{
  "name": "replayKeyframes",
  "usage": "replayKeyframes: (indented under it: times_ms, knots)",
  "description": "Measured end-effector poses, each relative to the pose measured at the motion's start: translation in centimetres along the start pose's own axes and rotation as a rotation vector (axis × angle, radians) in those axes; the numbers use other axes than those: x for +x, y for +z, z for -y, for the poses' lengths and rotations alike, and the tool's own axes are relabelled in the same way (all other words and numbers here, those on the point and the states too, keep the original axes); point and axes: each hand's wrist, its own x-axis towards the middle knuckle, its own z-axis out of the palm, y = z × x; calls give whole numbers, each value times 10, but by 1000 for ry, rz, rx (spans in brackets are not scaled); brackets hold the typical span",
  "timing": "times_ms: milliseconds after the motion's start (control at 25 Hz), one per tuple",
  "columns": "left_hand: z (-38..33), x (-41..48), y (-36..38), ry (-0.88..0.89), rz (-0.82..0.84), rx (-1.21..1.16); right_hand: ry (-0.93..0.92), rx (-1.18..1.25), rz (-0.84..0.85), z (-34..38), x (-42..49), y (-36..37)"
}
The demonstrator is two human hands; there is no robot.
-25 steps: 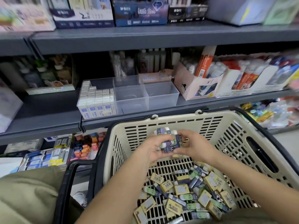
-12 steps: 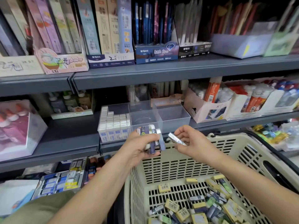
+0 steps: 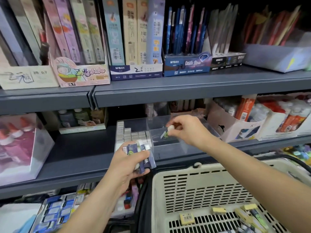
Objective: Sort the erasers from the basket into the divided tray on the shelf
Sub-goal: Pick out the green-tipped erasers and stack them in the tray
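Over the divided tray [image 3: 168,149] on the middle shelf [image 3: 75,157], a single eraser [image 3: 165,134] is held by the right hand [image 3: 188,130].
It is pinched between thumb and fingertips above the tray's middle compartment, right of the compartment packed with white erasers [image 3: 133,135]. A bundle of dark-sleeved erasers [image 3: 143,155] is gripped by the curled fingers of the left hand [image 3: 127,167], just in front of the tray. Loose erasers [image 3: 186,219] are seen in the cream basket [image 3: 202,182], near right.
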Motion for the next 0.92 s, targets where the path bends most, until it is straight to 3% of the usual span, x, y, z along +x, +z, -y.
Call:
replayKeyframes:
  times_ms: [120, 440, 680, 800, 920]
  knots:
    - [5, 10, -1, -6, -19, 6, -43, -137, 151, 5, 19, 19]
    - [7, 13, 4, -76, 10, -15, -37, -110, 414, 1, 21, 39]
    - [4, 10, 4, -91, 16, -59, -43, -95, 399, 3, 12, 36]
    - [4, 8, 4, -92, 26, -64, -122, -110, 285, 9, 2, 33]
    - [3, 7, 4, -82, 46, -61, -102, 90, 262, 18, -11, 34]
